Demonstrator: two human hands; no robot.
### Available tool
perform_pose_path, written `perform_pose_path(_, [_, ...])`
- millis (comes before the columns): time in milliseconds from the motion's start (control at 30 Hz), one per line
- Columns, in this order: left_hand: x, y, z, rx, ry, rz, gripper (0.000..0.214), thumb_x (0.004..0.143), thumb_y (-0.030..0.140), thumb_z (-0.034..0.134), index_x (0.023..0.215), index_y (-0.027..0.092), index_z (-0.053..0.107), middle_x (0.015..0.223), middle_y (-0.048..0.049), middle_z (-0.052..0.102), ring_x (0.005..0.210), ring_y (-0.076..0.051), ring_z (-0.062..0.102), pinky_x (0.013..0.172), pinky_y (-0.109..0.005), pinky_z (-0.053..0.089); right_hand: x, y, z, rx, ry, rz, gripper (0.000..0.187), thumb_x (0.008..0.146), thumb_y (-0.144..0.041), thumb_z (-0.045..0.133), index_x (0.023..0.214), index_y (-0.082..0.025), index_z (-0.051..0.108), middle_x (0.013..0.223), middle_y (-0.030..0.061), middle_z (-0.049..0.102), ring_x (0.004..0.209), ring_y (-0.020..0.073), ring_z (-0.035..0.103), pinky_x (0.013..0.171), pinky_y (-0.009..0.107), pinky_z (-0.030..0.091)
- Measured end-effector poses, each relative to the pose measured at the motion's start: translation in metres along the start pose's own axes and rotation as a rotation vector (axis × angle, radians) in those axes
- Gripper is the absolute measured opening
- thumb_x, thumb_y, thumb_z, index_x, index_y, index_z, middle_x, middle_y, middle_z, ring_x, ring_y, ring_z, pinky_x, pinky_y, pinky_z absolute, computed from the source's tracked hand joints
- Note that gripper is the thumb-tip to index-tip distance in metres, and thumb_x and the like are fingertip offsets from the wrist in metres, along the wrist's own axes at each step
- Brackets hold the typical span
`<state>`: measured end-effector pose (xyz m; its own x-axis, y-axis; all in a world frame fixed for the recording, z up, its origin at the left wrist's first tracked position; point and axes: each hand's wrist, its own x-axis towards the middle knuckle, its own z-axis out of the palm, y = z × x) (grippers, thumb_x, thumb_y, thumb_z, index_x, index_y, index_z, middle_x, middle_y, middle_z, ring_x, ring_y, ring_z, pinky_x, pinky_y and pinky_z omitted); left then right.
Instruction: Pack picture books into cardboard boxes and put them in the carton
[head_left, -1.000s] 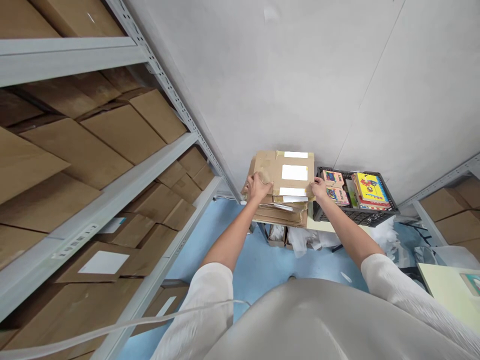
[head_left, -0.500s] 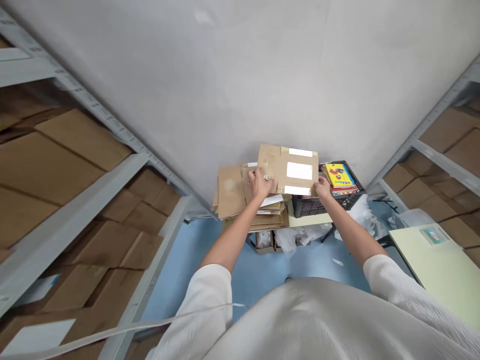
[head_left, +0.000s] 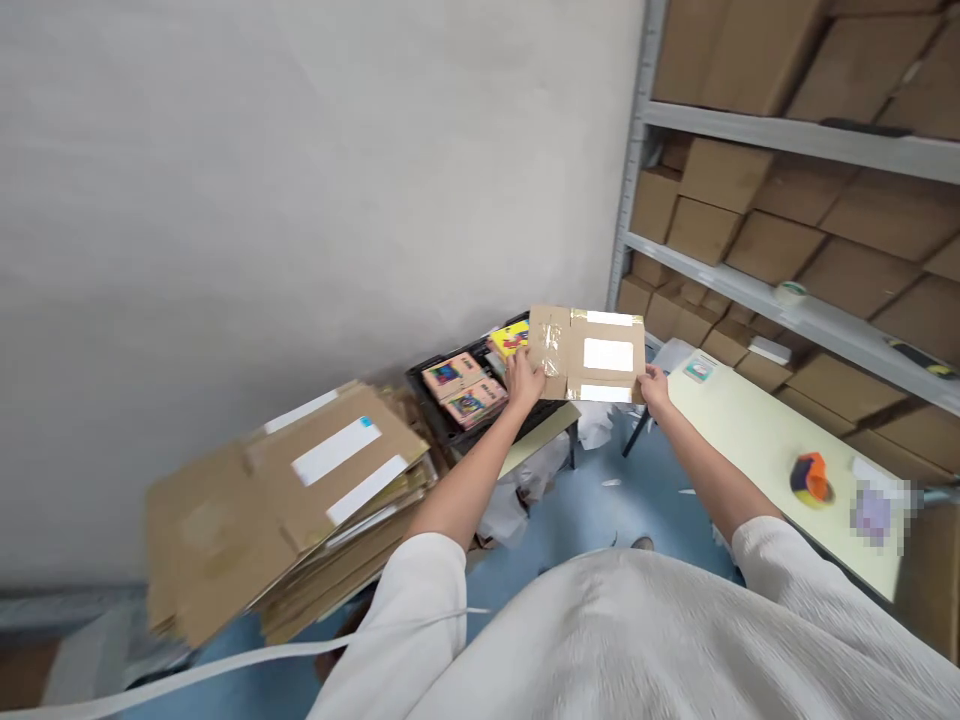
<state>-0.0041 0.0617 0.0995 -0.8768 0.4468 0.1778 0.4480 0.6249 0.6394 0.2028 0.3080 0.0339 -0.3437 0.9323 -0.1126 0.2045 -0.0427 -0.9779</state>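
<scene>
A flattened cardboard box point(head_left: 556, 385) with white labels and shiny tape is held up in front of me. My left hand point(head_left: 524, 382) grips its left side, and my right hand point(head_left: 654, 388) pinches its lower right corner. Behind and to the left of it sits a black crate point(head_left: 448, 428) containing books point(head_left: 475, 400), a yellow-covered book point(head_left: 511, 338) among them; the held cardboard partly hides the crate. A stack of flattened boxes point(head_left: 300, 480) lies left of the crate, apart from both hands.
At right stands a pale table point(head_left: 757, 425) bearing a tape dispenser point(head_left: 811, 480) and a small green card point(head_left: 699, 368). Metal shelving point(head_left: 757, 275) full of cardboard boxes rises behind it. Crumpled white packing material point(head_left: 506, 515) lies under the crate's table, on the blue floor.
My view has swung right, bringing the pale table and right shelving further in. Both hands still hold the flattened box, which has moved from above the stack and crate towards the table.
</scene>
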Motion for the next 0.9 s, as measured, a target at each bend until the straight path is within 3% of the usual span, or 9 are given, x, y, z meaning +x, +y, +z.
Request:
perform_pose_path(100, [-0.001, 0.053, 0.07, -0.007, -0.108, 0.054, 0.056, 0.095, 0.025, 0.071, 0.147, 0.028, 0.051, 0.147, -0.014, 0.059, 0.141, -0.034, 0.057, 0.118, -0.049, 0.046, 0.025, 0.027, -0.079, -0.028, 0.096, 0.069, 0.045, 0.068, -0.03, 0.064, 0.112, -0.022, 0.064, 0.08, -0.0007, 0.069, 0.077, 0.0217, 0.064, 0.071, 0.031, 0.054])
perform_pose_path(233, [-0.013, 0.118, 0.155, 0.012, -0.241, 0.103, 0.058, 0.094, 0.027, 0.073, 0.148, 0.026, 0.053, 0.144, -0.0149, 0.062, 0.141, -0.035, 0.058, 0.118, -0.047, 0.046, 0.047, 0.062, -0.175, -0.111, 0.2, 0.143, 0.04, 0.07, -0.028, 0.064, 0.11, -0.023, 0.064, 0.094, 0.0023, 0.074, 0.085, 0.0211, 0.069, 0.074, 0.03, 0.058])
perform_pose_path(333, [-0.022, 0.157, 0.21, 0.022, -0.339, 0.131, 0.061, 0.092, 0.029, 0.074, 0.15, 0.025, 0.054, 0.145, -0.0158, 0.062, 0.138, -0.036, 0.06, 0.117, -0.047, 0.046, 0.058, 0.083, -0.234, -0.18, 0.282, 0.186, 0.035, 0.072, -0.027, 0.063, 0.107, -0.024, 0.065, 0.105, 0.0053, 0.076, 0.092, 0.022, 0.071, 0.079, 0.032, 0.06])
perform_pose_path(433, [-0.026, 0.187, 0.256, 0.036, -0.432, 0.174, 0.062, 0.092, 0.03, 0.075, 0.151, 0.025, 0.056, 0.143, -0.0162, 0.064, 0.137, -0.037, 0.061, 0.116, -0.048, 0.048, 0.065, 0.1, -0.278, -0.271, 0.332, 0.225, 0.027, 0.075, -0.027, 0.062, 0.102, -0.023, 0.068, 0.108, 0.007, 0.078, 0.095, 0.0236, 0.072, 0.085, 0.034, 0.059])
perform_pose_path(533, [-0.027, 0.206, 0.294, 0.06, -0.505, 0.21, 0.062, 0.092, 0.029, 0.074, 0.151, 0.025, 0.058, 0.142, -0.0162, 0.065, 0.136, -0.037, 0.062, 0.116, -0.048, 0.048, 0.068, 0.115, -0.311, -0.354, 0.345, 0.288, 0.025, 0.077, -0.026, 0.063, 0.101, -0.023, 0.07, 0.108, 0.0074, 0.079, 0.099, 0.0249, 0.073, 0.089, 0.034, 0.058])
perform_pose_path(667, [-0.02, 0.222, 0.336, 0.104, -0.624, 0.272, 0.057, 0.09, 0.032, 0.077, 0.145, 0.024, 0.064, 0.141, -0.0169, 0.066, 0.131, -0.038, 0.066, 0.113, -0.048, 0.05, 0.071, 0.131, -0.336, -0.418, 0.354, 0.372, 0.038, 0.077, -0.023, 0.066, 0.114, -0.022, 0.072, 0.103, 0.0069, 0.079, 0.097, 0.0252, 0.074, 0.087, 0.032, 0.057])
perform_pose_path(767, [-0.009, 0.23, 0.366, 0.149, -0.709, 0.324, 0.056, 0.089, 0.033, 0.08, 0.142, 0.022, 0.066, 0.14, -0.0176, 0.067, 0.132, -0.038, 0.066, 0.111, -0.046, 0.051, 0.075, 0.14, -0.344, -0.446, 0.336, 0.439, 0.045, 0.078, -0.02, 0.067, 0.123, -0.022, 0.072, 0.097, 0.0055, 0.079, 0.091, 0.0246, 0.074, 0.083, 0.031, 0.056])
perform_pose_path(900, [0.009, 0.238, 0.41, 0.212, -0.793, 0.376, 0.058, 0.087, 0.033, 0.082, 0.142, 0.022, 0.065, 0.141, -0.0165, 0.068, 0.133, -0.035, 0.066, 0.109, -0.042, 0.052, 0.085, 0.149, -0.342, -0.497, 0.35, 0.554, 0.042, 0.077, -0.017, 0.068, 0.119, -0.02, 0.073, 0.098, 0.0084, 0.08, 0.093, 0.027, 0.075, 0.082, 0.032, 0.056])
